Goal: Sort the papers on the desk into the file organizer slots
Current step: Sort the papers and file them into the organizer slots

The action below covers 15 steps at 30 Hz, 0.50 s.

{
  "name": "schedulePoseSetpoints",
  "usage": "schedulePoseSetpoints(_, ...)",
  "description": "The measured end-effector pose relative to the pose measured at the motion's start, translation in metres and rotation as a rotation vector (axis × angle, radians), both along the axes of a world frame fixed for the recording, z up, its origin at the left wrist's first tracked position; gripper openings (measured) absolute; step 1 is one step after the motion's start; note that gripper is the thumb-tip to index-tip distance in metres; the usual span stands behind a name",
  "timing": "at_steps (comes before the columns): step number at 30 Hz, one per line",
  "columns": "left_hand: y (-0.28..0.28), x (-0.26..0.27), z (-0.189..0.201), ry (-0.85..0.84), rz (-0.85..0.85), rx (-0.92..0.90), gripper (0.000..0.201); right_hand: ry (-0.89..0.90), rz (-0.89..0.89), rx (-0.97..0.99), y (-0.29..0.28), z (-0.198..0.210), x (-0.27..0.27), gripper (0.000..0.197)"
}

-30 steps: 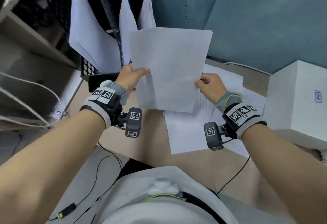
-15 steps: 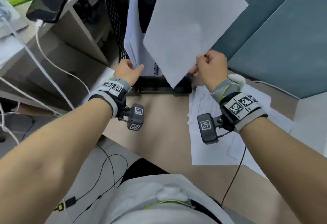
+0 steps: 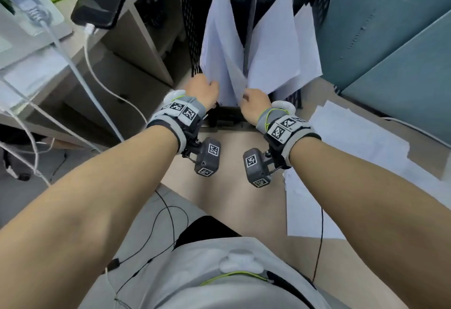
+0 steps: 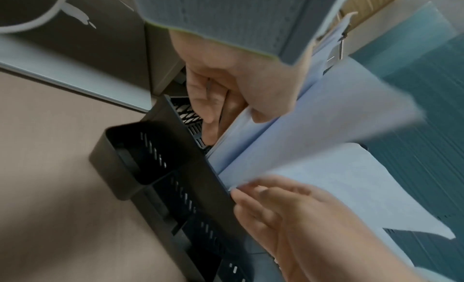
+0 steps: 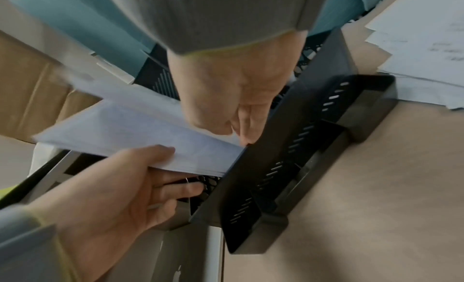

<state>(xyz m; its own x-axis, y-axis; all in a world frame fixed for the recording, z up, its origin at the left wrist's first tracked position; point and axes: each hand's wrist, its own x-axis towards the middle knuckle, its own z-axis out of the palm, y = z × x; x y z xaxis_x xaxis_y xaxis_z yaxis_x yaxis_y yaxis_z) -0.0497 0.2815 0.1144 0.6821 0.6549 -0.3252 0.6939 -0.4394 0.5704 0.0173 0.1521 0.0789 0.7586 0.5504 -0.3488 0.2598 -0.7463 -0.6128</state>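
On the smooth tan desk, both hands pinch thin white sheets inside the perforated black organizer.

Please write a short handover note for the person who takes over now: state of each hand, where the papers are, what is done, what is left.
Left hand: grips the stack in the left slot of the organizer, thumb on top, fingers beneath.
Right hand: fingers at the lower corner of one sheet going in beside that stack; the grip is blurred.
Done: papers stand in at least two slots; the right stack is filed.
Left: seat this sheet, then sort the loose papers on the desk, right of the organizer.
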Motion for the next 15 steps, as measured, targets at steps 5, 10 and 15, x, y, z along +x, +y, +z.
schedulePoseSetpoints(5, -0.007, -0.025, -0.017, 0.038, -0.030, -0.148, 0.022, -0.012, -0.021, 0.097, -0.031, 0.008, -0.001, 0.036)
schedulePoseSetpoints(10, -0.049, -0.028, -0.028, 0.098, -0.192, -0.014, 0.027, -0.019, -0.038, 0.261, -0.083, 0.022, -0.005, 0.035)
schedulePoseSetpoints(15, -0.122, -0.002, -0.019, -0.101, -0.408, 0.124, 0.025, -0.092, -0.163, 0.298, -0.159, 0.022, -0.007, 0.031)
